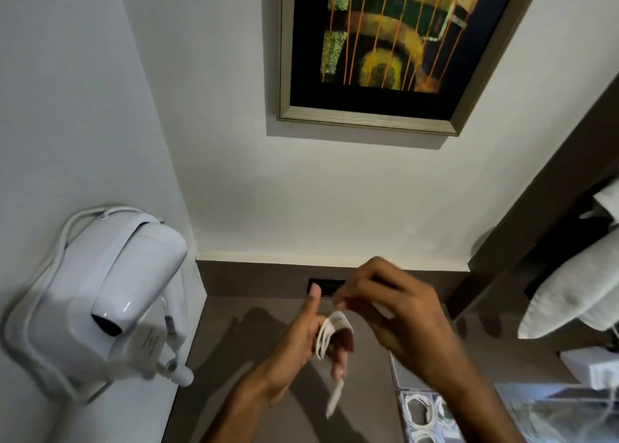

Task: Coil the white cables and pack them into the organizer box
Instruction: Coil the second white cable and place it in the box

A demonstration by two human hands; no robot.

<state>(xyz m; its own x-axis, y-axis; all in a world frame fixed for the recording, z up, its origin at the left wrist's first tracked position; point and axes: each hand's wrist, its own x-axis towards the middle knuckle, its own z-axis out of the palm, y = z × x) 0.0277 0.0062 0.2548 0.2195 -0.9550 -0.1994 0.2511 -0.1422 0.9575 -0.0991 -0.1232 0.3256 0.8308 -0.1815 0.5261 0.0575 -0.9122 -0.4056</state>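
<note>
A white cable (330,333) is wound in several loops around the fingers of my left hand (303,338), whose thumb points up. One cable end with a plug (335,397) dangles below that hand. My right hand (395,312) is above and to the right, blurred, pinching the other stretch of the same cable near the loops. A clear organizer box (402,384) sits at the lower right on the brown desk (234,375), partly behind my right forearm. Coiled white cables (418,409) lie in its compartments.
A white wall-mounted hair dryer (110,295) hangs at the left, its cord looping around it. A framed painting (385,47) is on the wall ahead. A dark socket plate (326,286) sits in the desk's back panel. White pillows (569,288) and a white box (593,365) are at right.
</note>
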